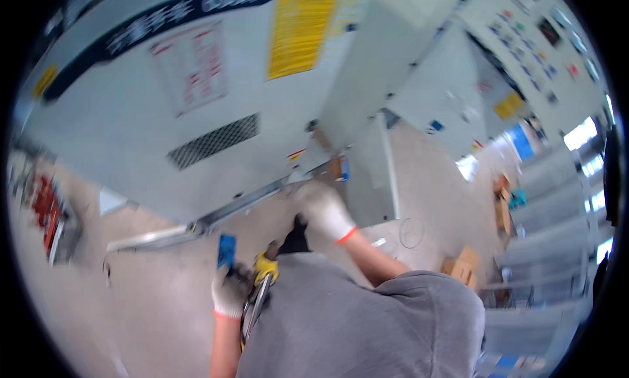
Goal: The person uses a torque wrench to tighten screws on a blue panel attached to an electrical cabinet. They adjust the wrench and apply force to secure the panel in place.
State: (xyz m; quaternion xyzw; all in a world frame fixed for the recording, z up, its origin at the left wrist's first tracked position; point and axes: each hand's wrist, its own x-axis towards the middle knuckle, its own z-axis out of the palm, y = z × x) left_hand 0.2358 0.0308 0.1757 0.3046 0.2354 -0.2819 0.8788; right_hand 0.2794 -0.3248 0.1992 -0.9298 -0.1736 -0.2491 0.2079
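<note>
My left hand [229, 294], in a white knit glove with an orange cuff, is low beside my body. Its fingers are closed around the lower end of a flat blue rectangular object [227, 250], whose kind I cannot make out. Close to that hand, against my grey shirt, is a yellow tool [265, 268] with a metal shaft; whether the hand touches it is unclear. My right hand [322, 209], gloved the same way, reaches forward near the lower corner of a light grey cabinet [262, 175]. Motion smears its fingers, and nothing can be made out in them.
A metal rail [242, 202] runs along the cabinet's foot. An upright grey panel [367, 175] stands right of my right hand. Cardboard boxes [462, 268] sit on the floor at right, near a loop of thin wire [412, 234]. Red parts [46, 211] lie at far left.
</note>
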